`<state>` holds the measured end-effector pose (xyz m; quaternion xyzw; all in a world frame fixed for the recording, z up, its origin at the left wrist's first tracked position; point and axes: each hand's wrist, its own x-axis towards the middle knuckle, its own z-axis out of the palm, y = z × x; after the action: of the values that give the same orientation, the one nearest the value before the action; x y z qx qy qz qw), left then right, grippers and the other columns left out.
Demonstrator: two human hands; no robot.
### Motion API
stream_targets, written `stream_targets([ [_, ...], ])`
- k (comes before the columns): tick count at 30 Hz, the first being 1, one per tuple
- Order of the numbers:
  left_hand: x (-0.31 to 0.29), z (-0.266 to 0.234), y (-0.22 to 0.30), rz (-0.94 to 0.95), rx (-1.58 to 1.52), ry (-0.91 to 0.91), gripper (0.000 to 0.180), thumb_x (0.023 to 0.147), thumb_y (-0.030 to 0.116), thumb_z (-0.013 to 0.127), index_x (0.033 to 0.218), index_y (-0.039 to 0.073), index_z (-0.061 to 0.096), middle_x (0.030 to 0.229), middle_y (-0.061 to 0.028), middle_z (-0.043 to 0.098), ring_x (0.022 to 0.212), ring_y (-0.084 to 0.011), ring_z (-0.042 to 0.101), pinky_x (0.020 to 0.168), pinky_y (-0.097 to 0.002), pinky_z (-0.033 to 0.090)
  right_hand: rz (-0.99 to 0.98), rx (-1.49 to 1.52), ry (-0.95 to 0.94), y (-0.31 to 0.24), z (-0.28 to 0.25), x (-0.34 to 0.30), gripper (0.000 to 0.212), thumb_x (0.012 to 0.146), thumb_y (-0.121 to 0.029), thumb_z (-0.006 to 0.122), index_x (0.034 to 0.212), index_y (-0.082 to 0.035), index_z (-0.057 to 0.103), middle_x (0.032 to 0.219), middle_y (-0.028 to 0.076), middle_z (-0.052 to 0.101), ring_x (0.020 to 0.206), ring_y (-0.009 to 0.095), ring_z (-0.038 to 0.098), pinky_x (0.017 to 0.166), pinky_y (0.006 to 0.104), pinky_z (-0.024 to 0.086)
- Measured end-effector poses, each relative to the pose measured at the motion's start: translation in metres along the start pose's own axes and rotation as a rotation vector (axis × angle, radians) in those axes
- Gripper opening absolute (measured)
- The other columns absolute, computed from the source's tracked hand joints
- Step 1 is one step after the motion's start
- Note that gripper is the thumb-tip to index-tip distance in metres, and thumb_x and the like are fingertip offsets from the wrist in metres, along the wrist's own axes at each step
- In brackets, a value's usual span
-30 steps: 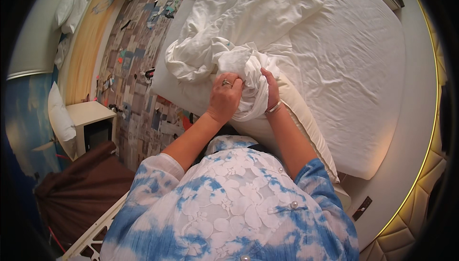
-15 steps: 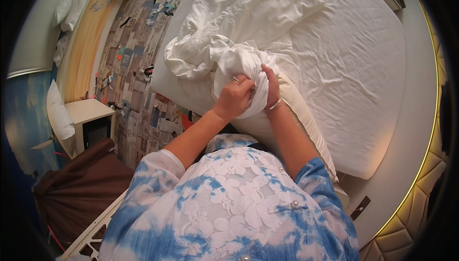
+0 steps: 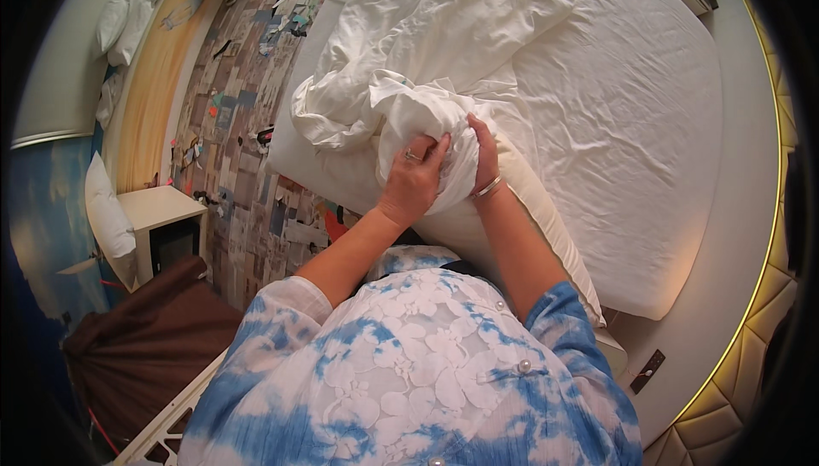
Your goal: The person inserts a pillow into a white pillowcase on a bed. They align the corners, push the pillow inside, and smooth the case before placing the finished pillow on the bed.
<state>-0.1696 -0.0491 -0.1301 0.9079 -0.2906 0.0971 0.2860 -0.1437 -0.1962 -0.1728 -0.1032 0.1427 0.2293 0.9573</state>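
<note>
In front of me, a gathered bundle of white bed linen lies between my hands, above the near edge of the bed. My left hand, with a ring on one finger, is closed on its folds from the left, the fingertips partly sunk in the cloth. From the right, my right hand, a bangle at its wrist, wraps round the same bundle with the thumb on top. A cream pillow lies beneath the bundle and beside my right forearm. Whether the bundle is a pillowcase or a cover, I cannot tell.
A crumpled white cover spreads over the wrinkled bed sheet. To the left, scraps lie on the wood-patterned floor. A small white cabinet, a leaning white pillow and brown cloth stand beyond.
My left hand has shifted slightly left on the bundle and its fingers have straightened a little. The right hand keeps its hold. The cloth's folds have opened slightly between them.
</note>
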Motion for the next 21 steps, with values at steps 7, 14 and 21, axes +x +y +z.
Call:
stream_targets([
  [7, -0.003, -0.008, -0.011, -0.387, -0.593, 0.015, 0.023, 0.084, 0.002, 0.060, 0.106, 0.003, 0.058, 0.099, -0.0118, 0.057, 0.081, -0.0210, 0.061, 0.069, -0.0309, 0.049, -0.018, 0.026, 0.032, -0.003, 0.012, -0.003, 0.052, 0.093, -0.041, 0.038, 0.128, -0.004, 0.051, 0.117, 0.013, 0.063, 0.104, 0.029, 0.062, 0.094, 0.0399, 0.047],
  [14, 0.019, -0.017, -0.027, -0.278, -0.334, 0.183, 0.023, 0.084, 0.013, 0.066, 0.102, 0.002, 0.057, 0.100, -0.0119, 0.058, 0.087, -0.0249, 0.059, 0.079, -0.0339, 0.048, -0.010, -0.027, 0.062, -0.004, 0.024, -0.007, 0.051, 0.093, -0.040, 0.040, 0.128, -0.004, 0.051, 0.118, 0.013, 0.062, 0.105, 0.028, 0.061, 0.095, 0.0402, 0.047],
  [21, 0.011, 0.003, -0.055, -0.344, -0.673, 0.175, 0.018, 0.083, 0.003, 0.062, 0.100, 0.001, 0.062, 0.097, -0.0125, 0.061, 0.087, -0.0250, 0.061, 0.077, -0.0310, 0.048, -0.008, 0.015, 0.060, -0.004, 0.020, -0.009, 0.051, 0.092, -0.040, 0.040, 0.128, -0.005, 0.051, 0.118, 0.013, 0.062, 0.105, 0.029, 0.061, 0.096, 0.0413, 0.047],
])
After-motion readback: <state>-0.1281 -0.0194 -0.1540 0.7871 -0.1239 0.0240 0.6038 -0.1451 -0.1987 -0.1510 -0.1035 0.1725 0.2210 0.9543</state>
